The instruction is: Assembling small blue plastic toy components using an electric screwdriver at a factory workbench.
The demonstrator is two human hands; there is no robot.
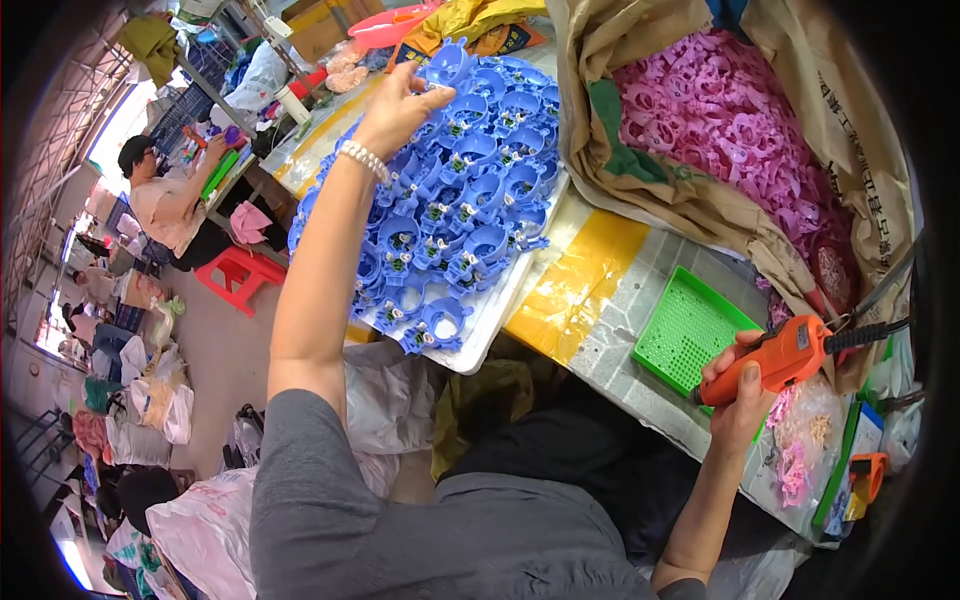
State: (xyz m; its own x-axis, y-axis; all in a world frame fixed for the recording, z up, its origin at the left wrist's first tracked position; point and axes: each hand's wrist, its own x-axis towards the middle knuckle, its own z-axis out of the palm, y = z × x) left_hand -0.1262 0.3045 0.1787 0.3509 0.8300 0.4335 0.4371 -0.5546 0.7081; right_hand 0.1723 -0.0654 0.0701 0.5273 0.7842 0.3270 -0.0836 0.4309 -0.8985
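My left hand [398, 112] reaches over the far end of a white tray [480, 345], its thumb and fingers closed at the edge of a blue plastic part [447, 62]. That part is ring-shaped with small ears, like the several blue parts [485, 190] crowded on the tray, many with small white-and-dark bits on them. At the right, my right hand [738, 395] is wrapped round an orange electric screwdriver [785, 358] with a black cable. Its tip points left, over the near edge of a green perforated basket [690, 330].
A large woven sack [720, 190] of pink plastic parts [720, 110] stands beyond the basket. Yellow tape [580, 285] covers part of the table. A clear bag [800, 430] lies at the right. Leftward are a red stool [238, 275] and a seated person [165, 195].
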